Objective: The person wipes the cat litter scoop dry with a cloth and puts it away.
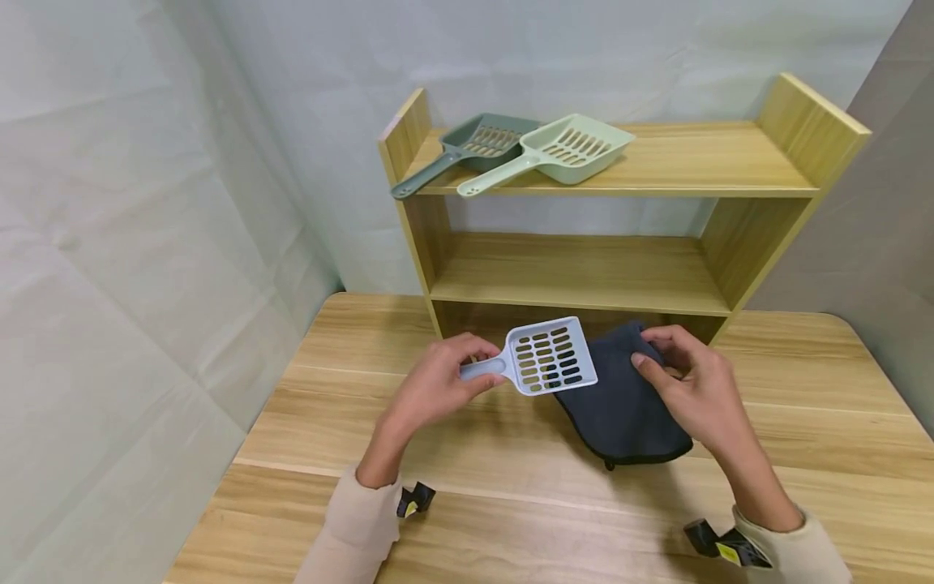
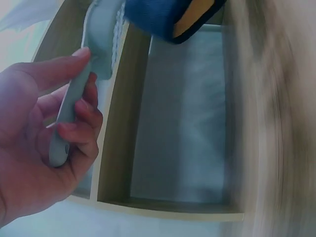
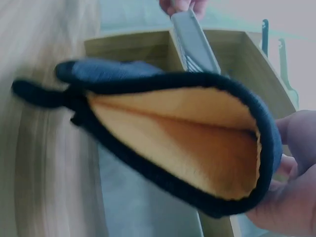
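My left hand [image 1: 438, 381] grips the handle of a pale blue-grey litter scoop [image 1: 550, 357], its slotted head held level with the bottom of the shelf and pointing right. In the left wrist view the fingers curl round the scoop handle [image 2: 74, 96]. My right hand [image 1: 696, 389] pinches the edge of a dark navy oven mitt [image 1: 627, 414] above the table. The right wrist view looks into the mitt's open mouth, with black trim, a hanging loop and an orange lining [image 3: 197, 138]. From the head, the scoop's tip overlaps the mitt.
A wooden shelf unit [image 1: 584, 268] stands at the back of the wood-grain table [image 1: 343, 422]. On its top board lie a dark green litter scoop [image 1: 452, 150] and a pale green litter scoop [image 1: 562, 150], handles jutting over the front edge. White cloth walls [image 1: 146, 203] surround the table.
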{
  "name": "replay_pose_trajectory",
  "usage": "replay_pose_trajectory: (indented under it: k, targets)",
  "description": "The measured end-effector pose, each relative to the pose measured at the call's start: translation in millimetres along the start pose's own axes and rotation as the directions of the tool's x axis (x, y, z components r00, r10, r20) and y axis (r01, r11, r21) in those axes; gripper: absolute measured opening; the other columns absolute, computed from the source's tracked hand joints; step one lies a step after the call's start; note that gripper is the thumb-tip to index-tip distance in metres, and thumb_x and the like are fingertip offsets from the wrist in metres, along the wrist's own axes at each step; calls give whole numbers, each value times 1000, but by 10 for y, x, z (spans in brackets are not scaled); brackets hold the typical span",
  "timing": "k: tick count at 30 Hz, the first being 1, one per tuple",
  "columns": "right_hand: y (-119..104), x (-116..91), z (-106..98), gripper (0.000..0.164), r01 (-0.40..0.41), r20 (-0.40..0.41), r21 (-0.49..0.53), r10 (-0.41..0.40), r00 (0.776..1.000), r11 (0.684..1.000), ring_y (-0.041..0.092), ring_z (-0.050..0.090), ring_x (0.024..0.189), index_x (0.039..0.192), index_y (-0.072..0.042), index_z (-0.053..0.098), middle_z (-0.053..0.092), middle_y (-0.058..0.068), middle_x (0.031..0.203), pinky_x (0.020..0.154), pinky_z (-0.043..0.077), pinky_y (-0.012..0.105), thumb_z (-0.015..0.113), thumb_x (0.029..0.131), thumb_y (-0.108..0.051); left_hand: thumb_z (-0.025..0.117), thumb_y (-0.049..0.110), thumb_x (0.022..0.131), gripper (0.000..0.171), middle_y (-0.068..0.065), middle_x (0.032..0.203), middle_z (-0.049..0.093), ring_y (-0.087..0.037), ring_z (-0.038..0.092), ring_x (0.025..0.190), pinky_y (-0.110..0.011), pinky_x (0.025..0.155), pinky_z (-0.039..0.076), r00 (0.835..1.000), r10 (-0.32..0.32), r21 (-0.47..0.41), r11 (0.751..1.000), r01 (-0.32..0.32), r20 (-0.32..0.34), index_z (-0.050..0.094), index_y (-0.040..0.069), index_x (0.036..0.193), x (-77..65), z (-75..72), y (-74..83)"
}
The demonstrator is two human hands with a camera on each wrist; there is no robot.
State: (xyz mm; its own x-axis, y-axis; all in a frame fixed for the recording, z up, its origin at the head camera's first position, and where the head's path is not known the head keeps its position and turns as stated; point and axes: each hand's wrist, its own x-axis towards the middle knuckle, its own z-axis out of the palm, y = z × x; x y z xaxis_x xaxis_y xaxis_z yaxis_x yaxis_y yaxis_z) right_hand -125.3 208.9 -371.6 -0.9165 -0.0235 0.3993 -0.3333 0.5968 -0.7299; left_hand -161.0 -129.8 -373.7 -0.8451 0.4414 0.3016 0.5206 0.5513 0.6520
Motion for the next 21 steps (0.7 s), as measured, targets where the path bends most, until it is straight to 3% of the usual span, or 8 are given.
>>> replay_pose_trajectory:
  k: [3,6,9,15,21]
  targets:
    - [-34,-5,6,27,-64,61,88,59,996,994,-9,64,95,129,-5,70,76,10,113,82,50,8,73,103,-11,88,13,90,26,-3,103,76,-15,65,89,-28,79,54,1000,23,-33,999,-22,15,79,8,114,2,31,11]
    - [-47,-3,3,31,-128,115,181,109,987,975,-3,66,99,134,-4,66,75,-10,113,84,52,12,70,105,-11,88,14,90,26,-2,102,76,-14,65,89,-28,80,55,999,45,-48,998,-44,22,80,8,115,4,56,13]
    - [-27,-3,-5,29,-193,169,332,143,975,924,1,67,100,135,-8,66,73,-22,112,83,55,15,68,106,-9,88,15,91,27,-2,101,77,-13,66,89,-27,80,55,998,54,-50,997,-53,21,80,9,116,8,73,11]
    - [13,-5,-24,29,-289,292,608,130,948,739,10,74,93,133,-18,66,74,-8,115,73,63,26,62,107,-4,88,15,90,28,-2,99,77,-12,66,86,-27,78,55,998,57,-54,997,-56,17,81,8,116,16,79,24]
    - [7,13,-14,31,-358,368,650,134,920,671,12,76,96,136,-20,64,73,-4,117,74,65,30,60,109,-5,89,13,88,29,-2,98,77,-12,66,86,-26,78,55,997,72,-76,995,-71,7,81,9,115,22,81,24]
